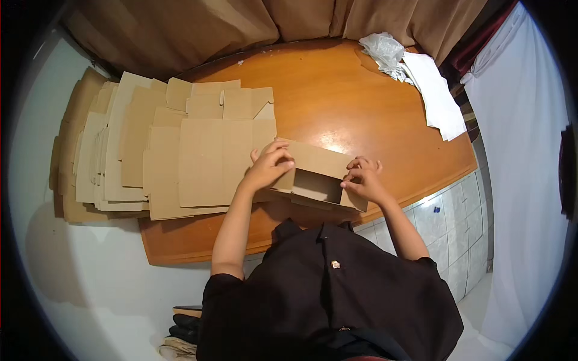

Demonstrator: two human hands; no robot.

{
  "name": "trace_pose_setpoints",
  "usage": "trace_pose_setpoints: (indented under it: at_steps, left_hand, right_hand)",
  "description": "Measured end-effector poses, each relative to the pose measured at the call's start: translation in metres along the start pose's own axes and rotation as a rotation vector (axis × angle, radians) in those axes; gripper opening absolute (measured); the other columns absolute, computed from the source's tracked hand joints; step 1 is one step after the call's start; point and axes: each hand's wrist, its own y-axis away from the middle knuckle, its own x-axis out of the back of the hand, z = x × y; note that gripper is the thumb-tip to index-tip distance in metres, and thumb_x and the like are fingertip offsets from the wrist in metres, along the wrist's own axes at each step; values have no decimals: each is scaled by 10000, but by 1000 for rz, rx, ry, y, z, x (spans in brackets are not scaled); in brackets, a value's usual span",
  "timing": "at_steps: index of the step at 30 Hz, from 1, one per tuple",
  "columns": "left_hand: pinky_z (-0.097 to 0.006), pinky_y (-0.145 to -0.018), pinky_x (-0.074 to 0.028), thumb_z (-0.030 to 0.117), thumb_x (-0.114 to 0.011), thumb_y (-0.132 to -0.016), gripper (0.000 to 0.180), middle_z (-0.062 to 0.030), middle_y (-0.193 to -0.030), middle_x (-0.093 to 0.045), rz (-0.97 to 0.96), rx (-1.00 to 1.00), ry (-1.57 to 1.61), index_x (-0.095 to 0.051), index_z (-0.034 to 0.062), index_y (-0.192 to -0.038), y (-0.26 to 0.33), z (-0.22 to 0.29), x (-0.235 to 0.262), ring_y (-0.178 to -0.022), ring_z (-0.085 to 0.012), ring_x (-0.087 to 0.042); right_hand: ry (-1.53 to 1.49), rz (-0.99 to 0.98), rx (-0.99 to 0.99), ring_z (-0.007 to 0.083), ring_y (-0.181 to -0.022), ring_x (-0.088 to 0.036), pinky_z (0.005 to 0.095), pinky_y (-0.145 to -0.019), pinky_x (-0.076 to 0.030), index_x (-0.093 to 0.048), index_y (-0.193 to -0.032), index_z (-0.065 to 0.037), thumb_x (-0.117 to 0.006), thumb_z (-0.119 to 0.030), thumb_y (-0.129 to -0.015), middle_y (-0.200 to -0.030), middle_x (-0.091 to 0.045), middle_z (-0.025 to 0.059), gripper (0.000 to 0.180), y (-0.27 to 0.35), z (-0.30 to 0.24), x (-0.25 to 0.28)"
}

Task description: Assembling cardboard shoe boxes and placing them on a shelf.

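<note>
Presently on the near part of the worktop (pixel 325 84), close to its front edge: a brown cardboard box (pixel 316 157), partly folded up, with a rectangular opening facing up and its inside in shadow. At the box's left end, the left hand (pixel 269 167), mostly closed, with thumb and bent fingers gripping the cardboard by the corner of the opening. At the right end, the right hand (pixel 363 180), also mostly closed, with thumb and forefinger on the side panel beside the opening and the outer fingers lifted a little away.

Just left of the box, close by the left hand, a wide pile of flat cardboard (pixel 226 162), brown and paler pieces overlapping in layers toward the white wall (pixel 36 150). At the far right of the worktop, well apart from both hands, a crumpled clear plastic bag (pixel 383 51) next to some white sheets (pixel 435 96). Behind, a brown curtain (pixel 198 24); to the right, a white curtain (pixel 512 120) and a pale tiled floor (pixel 454 222) with a small blue scrap (pixel 437 209) on it.
</note>
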Motion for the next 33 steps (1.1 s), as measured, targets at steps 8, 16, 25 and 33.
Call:
trace_pose_setpoints:
  at_steps: [8,16,25,33]
  left_hand:
    - [-637,-1009,-106,263,-785,-624,844,-171,-1426,-200,165,105,-536,-324,197,-1327,-4,22,-26,-1336,-325,-194]
    - [-589,-1038,-148,277,-781,-635,1009,-183,-1430,-186,286,178,-341,-154,156,-1416,0,2,-30,-1342,-334,-182]
    - [-487,-1056,-222,321,-784,-627,917,-139,-1369,-338,316,24,592,-298,92,-1370,50,-9,-3,-1328,-298,-245]
    - [-372,-971,-374,87,-693,-718,577,-160,-1248,-465,582,-140,-230,-462,93,-1247,55,-2,-66,-1185,-338,-434]
  right_hand:
    - [140,466,43,314,-1204,-342,601,-966,-181,-563,-1105,-196,-804,-290,-599,-1226,-428,84,569,11,-4,-25]
    - [36,543,-158,354,-1238,-299,544,-1000,-195,-389,-1294,-144,-729,-261,-663,-1319,-305,200,726,21,-9,-28]
    - [-523,740,86,354,-1245,-299,442,-1040,-210,-380,-1300,-45,-497,-571,-779,-1304,-352,189,750,59,24,-19]
    - [-259,702,-40,366,-1223,-313,438,-1009,-283,-363,-1282,-58,-734,-184,-681,-1285,-333,215,718,56,15,-55]
